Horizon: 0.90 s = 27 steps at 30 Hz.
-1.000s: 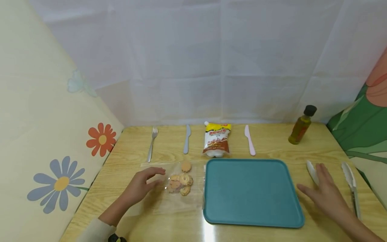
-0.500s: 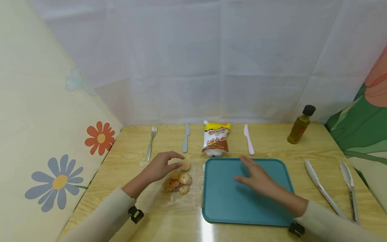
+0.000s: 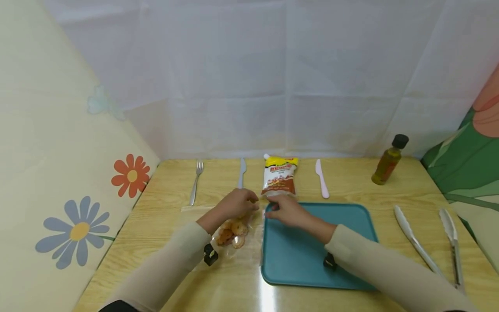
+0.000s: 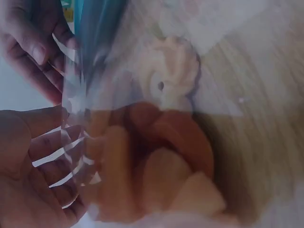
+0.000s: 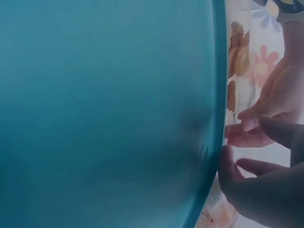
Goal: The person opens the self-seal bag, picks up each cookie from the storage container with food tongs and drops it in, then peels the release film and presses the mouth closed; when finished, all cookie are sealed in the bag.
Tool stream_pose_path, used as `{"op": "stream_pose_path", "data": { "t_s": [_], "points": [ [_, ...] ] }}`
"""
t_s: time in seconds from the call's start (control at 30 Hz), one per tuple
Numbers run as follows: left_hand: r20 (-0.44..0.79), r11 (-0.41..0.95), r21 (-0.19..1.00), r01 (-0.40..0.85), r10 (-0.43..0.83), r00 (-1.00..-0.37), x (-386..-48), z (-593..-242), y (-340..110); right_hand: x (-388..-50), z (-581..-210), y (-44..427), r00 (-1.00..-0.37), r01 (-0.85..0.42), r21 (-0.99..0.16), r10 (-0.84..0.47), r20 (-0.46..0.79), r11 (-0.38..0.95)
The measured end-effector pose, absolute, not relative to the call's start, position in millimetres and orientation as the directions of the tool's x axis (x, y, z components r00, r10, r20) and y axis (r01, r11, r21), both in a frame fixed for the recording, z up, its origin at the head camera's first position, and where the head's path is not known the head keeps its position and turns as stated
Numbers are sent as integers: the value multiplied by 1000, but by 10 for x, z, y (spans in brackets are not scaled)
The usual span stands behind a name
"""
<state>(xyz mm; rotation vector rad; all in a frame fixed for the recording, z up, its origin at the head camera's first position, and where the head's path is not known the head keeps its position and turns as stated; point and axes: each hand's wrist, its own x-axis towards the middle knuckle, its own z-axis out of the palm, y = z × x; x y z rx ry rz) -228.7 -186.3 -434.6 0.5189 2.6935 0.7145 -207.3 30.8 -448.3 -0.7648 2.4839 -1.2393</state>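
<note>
A clear plastic bag of biscuits (image 3: 234, 232) lies on the wooden table, left of a blue-green tray (image 3: 319, 264). My left hand (image 3: 235, 203) is over the bag's far end and hides part of it. Its fingers (image 4: 52, 185) are bent a little and spread, with gaps between them. Facing it, my right hand (image 3: 288, 211) hovers at the tray's far left corner, thumb and forefinger apart in the right wrist view. Both sets of fingertips are close together near the bag's upper right corner. Nothing held shows in either hand; any contact with the film is unclear.
Behind the hands lie a fork (image 3: 196, 184), a blue knife (image 3: 241, 171), a printed sauce pouch (image 3: 279, 177) and a pink knife (image 3: 322, 178). Metal tongs (image 3: 415, 242) lie right of the tray. An oil bottle (image 3: 387, 162) stands at the back right.
My right hand has moved left from beside the tongs, across the tray, to its far left corner. My left hand has moved right and away from me over the biscuit bag.
</note>
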Motion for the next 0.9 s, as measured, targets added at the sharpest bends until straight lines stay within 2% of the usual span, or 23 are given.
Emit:
{"op": "stream_pose_path", "data": {
  "t_s": [0.23,0.33,0.47,0.73,0.9],
  "points": [
    [-155,791,530,304,443,-883,-2340,-4440,-1867,-2220,-4532,124,-853,-341,-725,-521,-29,599],
    [-156,772,570,280,437,-886,-2338,-4467,-1880,-2237,-4530,81,-867,-287,-740,-494,-69,608],
    [-163,737,626,254,442,-882,-2342,-4475,-1894,-2258,-4557,74,-878,-277,-751,-475,-56,599],
    [-112,671,685,282,481,-870,-2367,-4465,-1930,-2265,-4601,89,-893,-279,-795,-449,9,539],
    [-113,642,719,266,485,-867,-2369,-4467,-1945,-2212,-4637,61,-908,-348,-798,-390,156,492]
  ]
}}
